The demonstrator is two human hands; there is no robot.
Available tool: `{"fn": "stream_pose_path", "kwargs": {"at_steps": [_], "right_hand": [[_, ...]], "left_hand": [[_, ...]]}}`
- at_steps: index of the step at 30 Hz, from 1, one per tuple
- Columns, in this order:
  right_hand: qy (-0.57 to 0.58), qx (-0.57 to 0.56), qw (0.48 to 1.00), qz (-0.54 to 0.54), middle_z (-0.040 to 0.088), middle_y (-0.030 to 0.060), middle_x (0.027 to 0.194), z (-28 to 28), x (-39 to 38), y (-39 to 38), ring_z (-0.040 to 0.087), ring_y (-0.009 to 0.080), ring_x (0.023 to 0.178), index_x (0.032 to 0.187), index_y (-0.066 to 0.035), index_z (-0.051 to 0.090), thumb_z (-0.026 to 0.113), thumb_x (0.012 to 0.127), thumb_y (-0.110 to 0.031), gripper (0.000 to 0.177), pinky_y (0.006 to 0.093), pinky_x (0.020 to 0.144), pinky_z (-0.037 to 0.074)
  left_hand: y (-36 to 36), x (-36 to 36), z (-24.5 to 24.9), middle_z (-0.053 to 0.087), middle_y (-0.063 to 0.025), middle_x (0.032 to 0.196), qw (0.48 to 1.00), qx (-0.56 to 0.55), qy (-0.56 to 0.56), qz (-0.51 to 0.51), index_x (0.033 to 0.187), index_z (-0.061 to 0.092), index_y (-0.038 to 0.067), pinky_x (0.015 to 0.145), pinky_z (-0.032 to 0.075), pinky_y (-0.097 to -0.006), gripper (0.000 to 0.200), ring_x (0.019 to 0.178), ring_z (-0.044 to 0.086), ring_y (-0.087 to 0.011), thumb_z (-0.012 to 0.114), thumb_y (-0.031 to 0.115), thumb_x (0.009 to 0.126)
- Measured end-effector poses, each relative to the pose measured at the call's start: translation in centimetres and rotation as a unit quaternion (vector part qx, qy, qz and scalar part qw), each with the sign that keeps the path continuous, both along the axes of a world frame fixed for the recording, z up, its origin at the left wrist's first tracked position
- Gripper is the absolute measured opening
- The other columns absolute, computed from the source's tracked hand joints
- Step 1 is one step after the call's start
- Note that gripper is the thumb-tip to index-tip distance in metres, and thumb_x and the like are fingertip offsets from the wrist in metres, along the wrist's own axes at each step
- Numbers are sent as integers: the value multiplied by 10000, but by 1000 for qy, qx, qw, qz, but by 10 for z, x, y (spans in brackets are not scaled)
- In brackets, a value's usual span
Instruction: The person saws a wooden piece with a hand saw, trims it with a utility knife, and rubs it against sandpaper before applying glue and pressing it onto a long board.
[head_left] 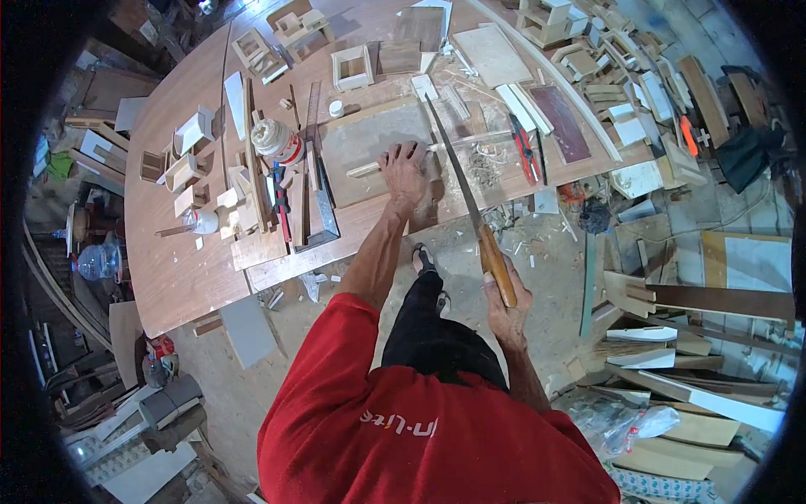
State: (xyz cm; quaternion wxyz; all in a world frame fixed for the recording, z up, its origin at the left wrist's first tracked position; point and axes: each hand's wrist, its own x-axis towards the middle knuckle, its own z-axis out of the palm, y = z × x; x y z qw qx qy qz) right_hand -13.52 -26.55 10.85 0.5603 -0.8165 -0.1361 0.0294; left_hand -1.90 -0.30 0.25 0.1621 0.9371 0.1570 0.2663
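Observation:
My right hand (510, 309) is wrapped round the wooden handle of a handsaw (462, 181), whose long narrow blade points forward over the table. My left hand (405, 175) rests on a thin wooden strip (364, 170), which lies across a flat board (344, 139); the fingers are bent over it and pressed down. The strip extends to the right, past the saw blade. What lies under the left palm is hidden. Sawdust and chips (485, 166) lie just right of the blade.
On the table (168, 286) stand a jar (277, 141), small wooden boxes (353, 67) and a try square (323, 227). Red-handled pliers (526, 155) lie at the right. Wood offcuts (634, 290) are piled on the floor, near a plastic bag (609, 424).

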Motion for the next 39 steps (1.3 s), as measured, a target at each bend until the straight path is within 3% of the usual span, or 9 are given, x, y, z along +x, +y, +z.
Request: {"fn": "stream_pose_path", "kwargs": {"at_steps": [13,21,25,27,29,31,33,36,39], "right_hand": [[6,-8,1000,-5,665,137,950,5,-16,-4,625,155,816,1254,13,531,617,897,-122,391,277,719,503],[-3,-25,999,-22,675,143,966,1,-25,-14,643,168,789,1259,5,540,623,888,-120,400,286,712,510],[-16,-12,999,-29,678,134,969,1,-27,-15,642,154,788,1263,-16,548,637,869,-91,411,279,715,510],[-7,-14,999,-29,677,135,970,1,-28,-17,642,150,793,1265,-22,548,638,866,-82,413,277,714,509],[2,-14,1000,-28,677,136,971,3,-29,-18,641,146,797,1266,-27,548,639,864,-73,415,274,713,509],[82,-3,996,-20,650,124,1084,10,-31,-18,605,144,943,1249,13,553,600,894,-58,365,260,823,467],[72,-7,997,-18,650,125,1082,8,-32,-19,606,143,939,1248,14,553,599,893,-56,364,259,819,468],[37,-23,999,-17,662,132,1039,3,-33,-21,625,147,878,1261,-5,544,613,879,-58,392,266,774,487],[11,-22,1000,-20,674,140,1003,0,-35,-21,643,153,828,1276,-23,535,629,864,-64,425,276,741,505]], "left_hand": [[-4,-7,4,588,-22,1162,997,-60,42,1,1070,653,183,945,329,-449,354,1104,477,-278,654,132,720],[-7,4,17,513,-107,1227,984,-99,146,41,1132,593,146,965,302,-517,441,1179,429,-307,686,175,701],[4,13,11,551,-105,1176,986,-68,154,21,1124,572,140,973,294,-533,441,1173,453,-307,682,162,698],[11,16,11,587,-100,1052,983,-33,182,15,1053,586,135,944,297,-502,360,1088,499,-276,667,161,703],[10,16,14,601,-96,1030,983,-44,176,11,1041,584,138,938,301,-501,337,1075,514,-273,652,157,712],[8,13,14,615,-92,1009,984,-56,170,8,1030,581,141,932,306,-500,314,1062,528,-270,636,152,721],[5,8,12,625,-93,1022,993,-55,106,-21,1008,607,133,928,312,-499,265,1067,522,-285,611,160,744],[5,6,7,621,-81,1121,991,-70,111,-34,1075,645,161,961,329,-496,355,1108,513,-299,635,167,720],[4,8,1,624,-59,1123,994,-79,70,-30,1031,681,175,962,326,-489,307,1110,510,-290,633,173,728]]}}
